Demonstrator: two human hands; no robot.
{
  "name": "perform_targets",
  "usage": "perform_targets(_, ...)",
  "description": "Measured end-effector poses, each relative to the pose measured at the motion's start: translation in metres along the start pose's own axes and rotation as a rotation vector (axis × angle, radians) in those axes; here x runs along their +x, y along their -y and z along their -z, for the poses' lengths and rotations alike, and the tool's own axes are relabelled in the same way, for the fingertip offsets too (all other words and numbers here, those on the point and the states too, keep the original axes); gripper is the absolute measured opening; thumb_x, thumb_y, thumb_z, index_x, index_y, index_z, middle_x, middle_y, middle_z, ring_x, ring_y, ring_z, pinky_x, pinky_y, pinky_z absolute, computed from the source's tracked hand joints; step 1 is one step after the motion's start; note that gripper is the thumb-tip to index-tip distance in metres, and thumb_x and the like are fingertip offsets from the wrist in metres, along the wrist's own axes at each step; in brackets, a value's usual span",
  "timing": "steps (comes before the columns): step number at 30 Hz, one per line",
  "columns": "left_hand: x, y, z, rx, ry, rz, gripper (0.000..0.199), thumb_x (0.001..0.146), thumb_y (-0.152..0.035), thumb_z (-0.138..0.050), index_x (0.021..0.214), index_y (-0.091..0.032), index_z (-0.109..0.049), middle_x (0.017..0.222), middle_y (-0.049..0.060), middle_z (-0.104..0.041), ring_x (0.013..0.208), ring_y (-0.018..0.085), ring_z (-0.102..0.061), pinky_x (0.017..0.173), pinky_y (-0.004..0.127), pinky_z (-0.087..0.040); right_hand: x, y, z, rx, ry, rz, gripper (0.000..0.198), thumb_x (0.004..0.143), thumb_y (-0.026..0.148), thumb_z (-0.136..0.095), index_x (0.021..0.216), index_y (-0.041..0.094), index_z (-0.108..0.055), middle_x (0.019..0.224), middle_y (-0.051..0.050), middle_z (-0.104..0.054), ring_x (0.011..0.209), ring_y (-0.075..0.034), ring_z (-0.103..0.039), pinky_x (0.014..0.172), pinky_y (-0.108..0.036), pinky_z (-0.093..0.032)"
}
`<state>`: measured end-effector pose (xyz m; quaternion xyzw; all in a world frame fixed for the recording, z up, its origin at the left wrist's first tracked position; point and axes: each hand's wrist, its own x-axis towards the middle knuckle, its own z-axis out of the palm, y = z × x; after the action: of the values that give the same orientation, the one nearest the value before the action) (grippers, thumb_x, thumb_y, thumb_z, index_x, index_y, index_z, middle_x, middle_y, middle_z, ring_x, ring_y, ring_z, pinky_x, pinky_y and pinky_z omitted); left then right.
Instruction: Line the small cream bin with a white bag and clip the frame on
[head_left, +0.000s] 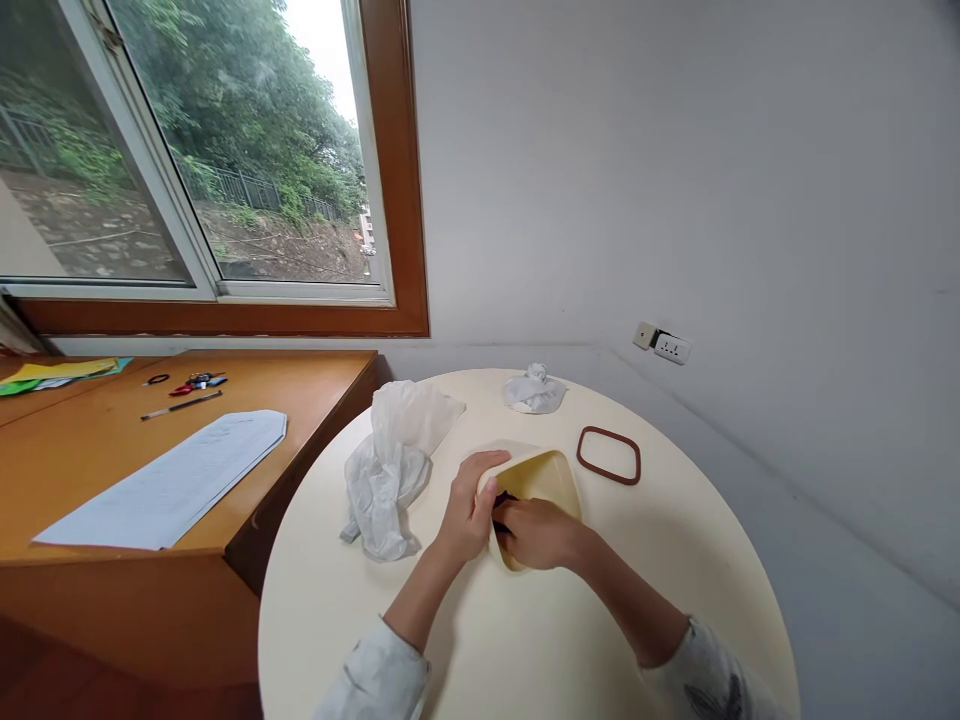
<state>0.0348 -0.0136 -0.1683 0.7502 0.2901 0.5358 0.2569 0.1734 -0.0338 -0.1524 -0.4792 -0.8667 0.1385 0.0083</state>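
A pale yellow plastic bin (551, 480) is tipped on the round table with its open mouth facing me. My left hand (471, 505) grips its left side, thumb near the rim and fingers along the outside. My right hand (536, 532) reaches into the mouth, its fingers curled and partly hidden, at a dark, crumpled-looking thing (504, 508) inside. What that dark thing is, I cannot make out. To the right of the bin lies a brown rounded-rectangular ring (609, 456), flat on the table.
Crumpled white plastic bags (394, 470) lie left of the bin. A knotted white bag (535, 390) sits near the table's far edge. The round table (525, 650) stands beside a wooden desk (315, 375) bearing papers (180, 480), a pen (181, 405) and keys (199, 382).
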Motion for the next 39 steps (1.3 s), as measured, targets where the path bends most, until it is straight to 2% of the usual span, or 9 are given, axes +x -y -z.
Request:
perform_targets(3,0.0,0.0,-0.002,0.009,0.008,-0.022,0.035,0.091,-0.034,-0.031,0.109,-0.018,-0.056,0.112,0.011,-0.058,0.107,0.023,-0.05,0.095,0.042,-0.037,0.014,-0.005,-0.005,-0.038,0.04,-0.046,0.03,0.084,0.026,-0.034,0.1,0.02,-0.06,0.097,-0.007,-0.066,0.082,-0.021,-0.061,0.061,-0.027,-0.04)
perform_targets(8,0.001,0.001,-0.001,0.006,0.015,-0.031,0.036,0.091,-0.035,-0.031,0.109,-0.018,-0.057,0.112,0.011,-0.058,0.106,0.024,-0.051,0.094,0.043,-0.036,0.024,-0.006,-0.01,-0.089,0.015,-0.146,0.034,0.087,0.03,-0.032,0.094,0.018,-0.063,0.093,-0.011,-0.067,0.083,-0.024,-0.062,0.065,-0.033,-0.043)
perform_targets(14,0.003,-0.001,0.0,0.01,0.039,-0.024,0.036,0.09,-0.035,-0.031,0.109,-0.018,-0.057,0.109,0.01,-0.059,0.105,0.024,-0.051,0.094,0.042,-0.036,0.005,0.002,-0.008,-0.149,-0.057,-0.225,0.032,0.086,0.025,-0.035,0.084,0.014,-0.065,0.082,-0.015,-0.068,0.076,-0.026,-0.063,0.067,-0.036,-0.043)
perform_targets(20,0.011,0.003,0.004,-0.043,0.062,0.021,0.039,0.09,-0.038,-0.03,0.106,-0.017,-0.058,0.108,0.011,-0.058,0.102,0.024,-0.052,0.092,0.04,-0.037,-0.042,0.008,0.005,-0.014,-0.234,-0.073,0.027,0.086,0.023,-0.037,0.086,0.02,-0.064,0.082,-0.006,-0.068,0.075,-0.019,-0.062,0.068,-0.031,-0.044)
perform_targets(23,0.018,0.006,0.007,-0.087,0.079,0.056,0.041,0.09,-0.039,-0.03,0.107,-0.016,-0.059,0.108,0.011,-0.059,0.1,0.024,-0.054,0.089,0.037,-0.039,-0.064,0.009,0.007,0.054,-0.308,0.005,0.027,0.087,0.023,-0.04,0.105,0.023,-0.06,0.097,-0.005,-0.067,0.087,-0.019,-0.06,0.081,-0.033,-0.044)
perform_targets(28,0.027,0.008,0.012,-0.128,0.117,0.094,0.043,0.091,-0.04,-0.03,0.108,-0.015,-0.059,0.109,0.011,-0.059,0.101,0.024,-0.053,0.085,0.035,-0.041,-0.077,-0.002,-0.008,-0.028,-0.347,0.1,0.047,0.083,0.02,-0.048,0.129,0.022,-0.042,0.123,-0.006,-0.055,0.112,-0.021,-0.049,0.098,-0.038,-0.036)
perform_targets(33,0.032,0.006,0.017,-0.137,0.143,0.138,0.041,0.091,-0.039,-0.031,0.109,-0.015,-0.059,0.108,0.01,-0.061,0.099,0.023,-0.055,0.082,0.033,-0.043,-0.061,-0.02,-0.02,-0.204,-0.484,0.152,0.049,0.076,-0.002,-0.036,0.117,0.018,-0.052,0.107,-0.007,-0.064,0.102,-0.018,-0.056,0.099,-0.037,-0.033)
perform_targets(36,0.033,0.005,0.019,-0.134,0.13,0.171,0.041,0.091,-0.039,-0.031,0.109,-0.016,-0.059,0.109,0.008,-0.061,0.1,0.023,-0.055,0.084,0.033,-0.043,-0.052,-0.024,-0.017,-0.221,-0.545,0.175,0.043,0.077,-0.004,-0.034,0.104,0.017,-0.059,0.093,-0.006,-0.068,0.086,-0.016,-0.061,0.089,-0.034,-0.039)
perform_targets(39,0.03,0.004,0.02,-0.111,0.06,0.203,0.04,0.091,-0.041,-0.032,0.111,-0.018,-0.057,0.115,0.007,-0.059,0.103,0.022,-0.054,0.088,0.034,-0.041,-0.048,-0.025,-0.015,-0.21,-0.566,0.21,0.041,0.078,-0.003,-0.034,0.102,0.017,-0.06,0.087,-0.006,-0.069,0.078,-0.015,-0.062,0.082,-0.032,-0.041)
